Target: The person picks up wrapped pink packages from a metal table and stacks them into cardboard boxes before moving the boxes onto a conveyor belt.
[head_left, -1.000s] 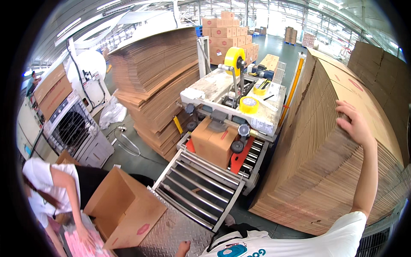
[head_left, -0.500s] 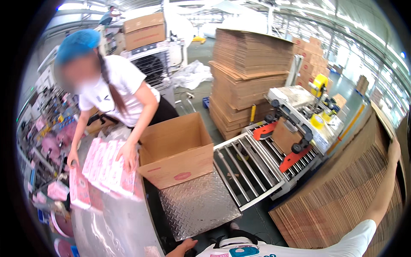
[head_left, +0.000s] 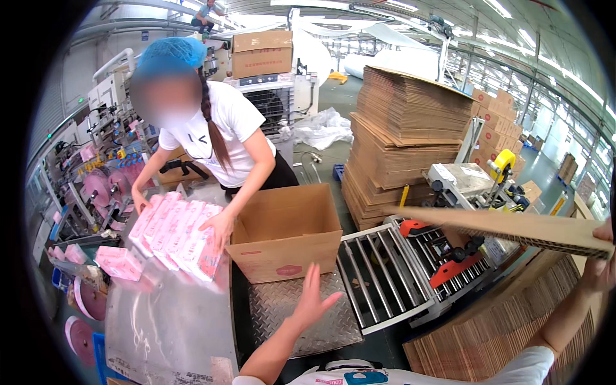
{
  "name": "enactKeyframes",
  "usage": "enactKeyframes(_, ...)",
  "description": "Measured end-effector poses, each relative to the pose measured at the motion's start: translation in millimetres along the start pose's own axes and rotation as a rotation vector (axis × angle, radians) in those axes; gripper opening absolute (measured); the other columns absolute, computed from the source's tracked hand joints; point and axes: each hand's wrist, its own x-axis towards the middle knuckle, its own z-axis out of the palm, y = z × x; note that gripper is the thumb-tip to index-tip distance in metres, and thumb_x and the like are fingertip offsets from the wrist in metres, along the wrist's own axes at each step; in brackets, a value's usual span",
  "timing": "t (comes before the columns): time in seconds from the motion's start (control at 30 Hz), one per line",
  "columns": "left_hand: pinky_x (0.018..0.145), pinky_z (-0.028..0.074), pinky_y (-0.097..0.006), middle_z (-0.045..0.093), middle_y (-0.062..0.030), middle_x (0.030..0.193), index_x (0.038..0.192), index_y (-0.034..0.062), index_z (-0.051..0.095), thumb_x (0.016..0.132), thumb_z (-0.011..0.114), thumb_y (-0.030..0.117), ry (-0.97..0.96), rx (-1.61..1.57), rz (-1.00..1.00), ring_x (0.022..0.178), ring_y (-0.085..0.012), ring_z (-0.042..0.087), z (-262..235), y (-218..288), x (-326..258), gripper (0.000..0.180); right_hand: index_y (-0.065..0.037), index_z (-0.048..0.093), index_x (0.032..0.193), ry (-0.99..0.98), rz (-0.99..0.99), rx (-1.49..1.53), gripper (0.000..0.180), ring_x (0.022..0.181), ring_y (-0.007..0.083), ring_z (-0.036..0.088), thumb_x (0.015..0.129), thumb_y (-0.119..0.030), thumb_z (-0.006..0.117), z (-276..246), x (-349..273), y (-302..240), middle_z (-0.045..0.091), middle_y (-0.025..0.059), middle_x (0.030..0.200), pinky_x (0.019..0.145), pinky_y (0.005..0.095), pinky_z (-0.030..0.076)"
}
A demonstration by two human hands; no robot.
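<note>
My right hand (head_left: 598, 266) grips the end of a flat, folded cardboard carton (head_left: 513, 226) at the right. The carton reaches leftward above the roller conveyor. My left hand (head_left: 312, 300) is raised with its fingers spread and nothing in it, above the metal tread plate (head_left: 273, 314). Just beyond that hand stands an open cardboard box (head_left: 285, 262); its visible inside is bare. Across from me, a co-worker in a blue hair cap has both hands on a row of pink-and-white packs (head_left: 176, 234) on the metal table (head_left: 173, 321).
A single pink pack (head_left: 119, 263) lies at the table's left. The roller conveyor (head_left: 385, 276) leads to a taping machine (head_left: 465, 179) with yellow tape. Flattened cartons lean in a stack (head_left: 507, 321) at my right; another tall stack (head_left: 410, 128) stands behind the conveyor.
My right hand has pulled a flat carton from the leaning stack and lifted it. My left hand has risen toward the box. The co-worker's left-side hand has left the single pack for the row.
</note>
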Motion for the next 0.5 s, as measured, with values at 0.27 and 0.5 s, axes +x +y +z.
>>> enactKeyframes(0.27, 0.076, 0.035, -0.039, 0.053, -0.0046, 0.072, 0.077, 0.0080, 0.053, 0.056, 0.082, 0.025, 0.350, 0.410, 0.313, 0.078, -0.0250, 0.051, -102, 15, 23, 0.040, 0.005, 0.059, 0.103, 0.438, 1.498, 0.555, 0.043, 0.084, 0.0160, 0.055, 0.097, -0.032, 0.037, 149, -263, -21, 0.060, 0.0062, 0.091, 0.077, 0.0318, 0.045)
enactKeyframes(0.5, 0.093, 0.029, -0.045, 0.058, -0.0060, 0.104, 0.095, 0.0076, 0.058, 0.068, 0.072, 0.022, 0.160, 0.666, 0.198, 0.105, -0.0250, 0.049, -58, -13, -23, 0.034, -0.003, 0.048, 0.121, -0.917, 0.688, 0.422, 0.063, 0.125, 0.0368, 0.035, 0.074, -0.042, 0.067, 211, -310, -176, 0.049, 0.0171, 0.121, 0.106, 0.0545, 0.018)
